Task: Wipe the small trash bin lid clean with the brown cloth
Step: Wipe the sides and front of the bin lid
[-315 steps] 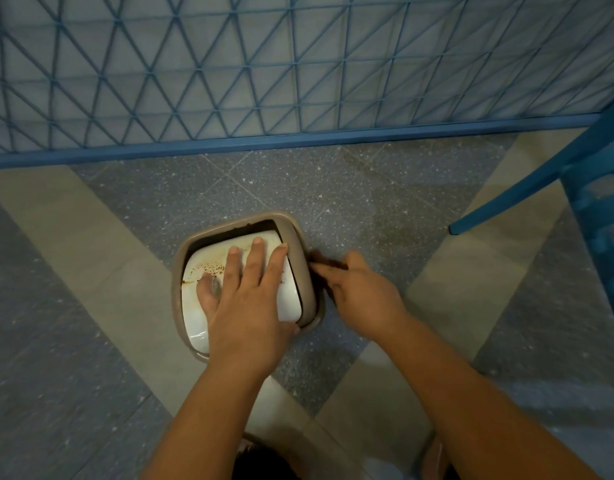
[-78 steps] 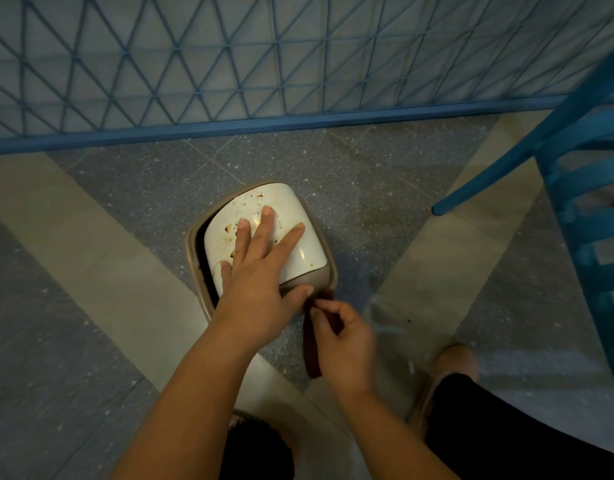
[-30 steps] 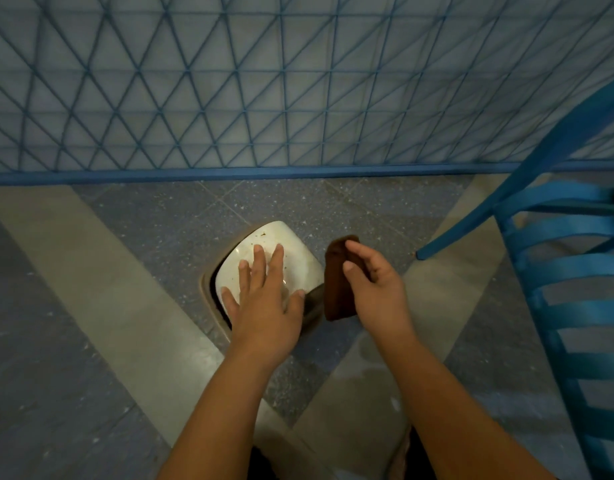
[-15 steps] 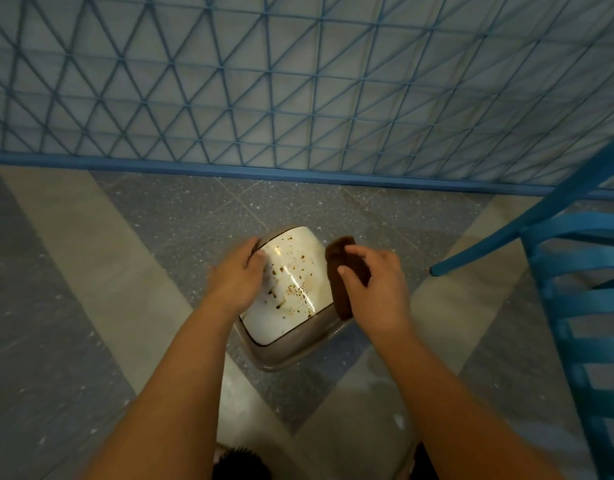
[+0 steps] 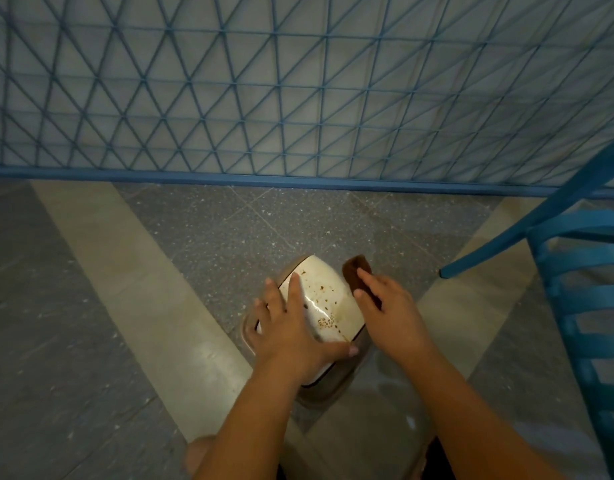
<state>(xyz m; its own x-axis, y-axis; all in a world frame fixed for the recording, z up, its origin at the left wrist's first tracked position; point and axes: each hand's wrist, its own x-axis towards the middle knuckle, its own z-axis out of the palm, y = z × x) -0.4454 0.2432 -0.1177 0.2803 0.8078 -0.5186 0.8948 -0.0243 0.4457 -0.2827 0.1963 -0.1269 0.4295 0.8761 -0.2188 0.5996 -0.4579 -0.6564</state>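
The small trash bin (image 5: pixel 328 389) stands on the floor, beige-brown with a white swing lid (image 5: pixel 324 296) spotted with brown stains. My left hand (image 5: pixel 291 327) lies spread over the lid's left and near side, fingers over its edge and thumb along the near rim. My right hand (image 5: pixel 388 306) holds the brown cloth (image 5: pixel 357 270) against the lid's right edge, fingers lying over the cloth. Most of the cloth is hidden under that hand.
A blue chair (image 5: pixel 582 289) stands close on the right, one leg reaching the floor near the bin. A blue lattice fence (image 5: pixel 298 98) with a blue base rail runs across behind. The floor has grey terrazzo and beige bands. My foot (image 5: pixel 198 455) shows at the bottom.
My left hand shifted from the lid's far left corner to lie over its left and near side. My right hand brought the cloth down beside the lid's right edge. The view moved closer.
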